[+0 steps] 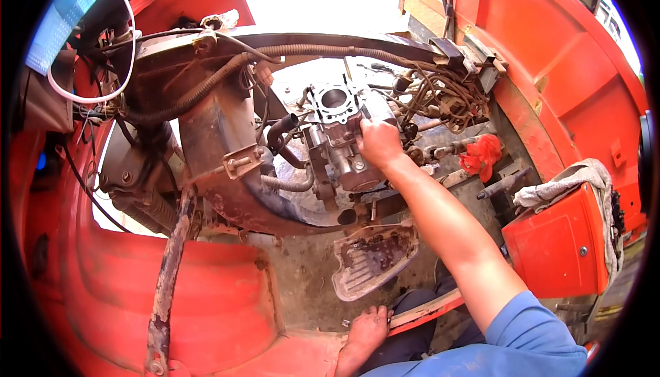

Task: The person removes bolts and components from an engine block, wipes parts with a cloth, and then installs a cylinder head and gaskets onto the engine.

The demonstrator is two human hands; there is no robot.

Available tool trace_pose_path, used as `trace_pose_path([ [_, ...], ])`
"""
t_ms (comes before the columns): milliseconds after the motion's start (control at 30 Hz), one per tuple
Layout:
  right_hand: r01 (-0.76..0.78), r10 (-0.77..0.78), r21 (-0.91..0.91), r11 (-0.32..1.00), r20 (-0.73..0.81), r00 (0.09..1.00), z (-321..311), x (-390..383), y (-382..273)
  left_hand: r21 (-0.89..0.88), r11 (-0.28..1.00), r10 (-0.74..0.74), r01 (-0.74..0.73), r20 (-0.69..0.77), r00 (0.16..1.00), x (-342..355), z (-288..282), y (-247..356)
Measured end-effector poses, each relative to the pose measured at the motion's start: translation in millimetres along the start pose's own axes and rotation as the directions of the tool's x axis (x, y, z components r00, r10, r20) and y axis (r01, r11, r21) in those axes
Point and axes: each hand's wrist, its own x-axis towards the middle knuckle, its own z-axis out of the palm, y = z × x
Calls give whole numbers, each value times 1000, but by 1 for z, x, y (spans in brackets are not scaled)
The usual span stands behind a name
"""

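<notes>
My right hand [378, 143] reaches up to the metal engine [352, 167], its fingers curled against the side of the block below the cylinder with its bore [336, 98] and pale flange on top. What the fingertips grip is partly hidden. Low in the view, my left hand [366, 325] is closed over the edge of the red body rail [419, 314]. A grimy grooved pedal plate [375, 260] lies between my hands. Bent hoses [285, 181] run left of the engine.
Red body panels [550, 67] surround the frame [234, 150]. A corrugated harness [289, 51] crosses above. A rusty bar [168, 281] stands at left. A red box [550, 239] with a grey cloth [570, 184] and a red rag [480, 155] are at right. A blue mask [65, 12] hangs top left.
</notes>
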Motion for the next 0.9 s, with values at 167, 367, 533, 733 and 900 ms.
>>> trace_pose_path([
  [167, 12, -10, -33, 999, 58, 998, 0, 0, 1, -4, 1000, 1, -1, 20, 1000, 0, -2, 1],
  [367, 20, -20, -7, 1000, 22, 1000, 0, -2, 2, -3, 1000, -20, 20, -19, 1000, -1, 1, 1],
  [533, 6, -5, -44, 999, 15, 1000, 0, 1, 0, -17, 1000, -13, 13, -29, 999, 0, 3, 1],
  [733, 34, -31, -64, 997, 45, 999, 1, 0, 0, 0, 999, -38, 38, 18, 999, 0, -1, 2],
  [900, 26, -25, -25, 999, 31, 999, 4, 0, 4, -16, 999, -52, 52, 32, 998, -1, -3, 4],
])
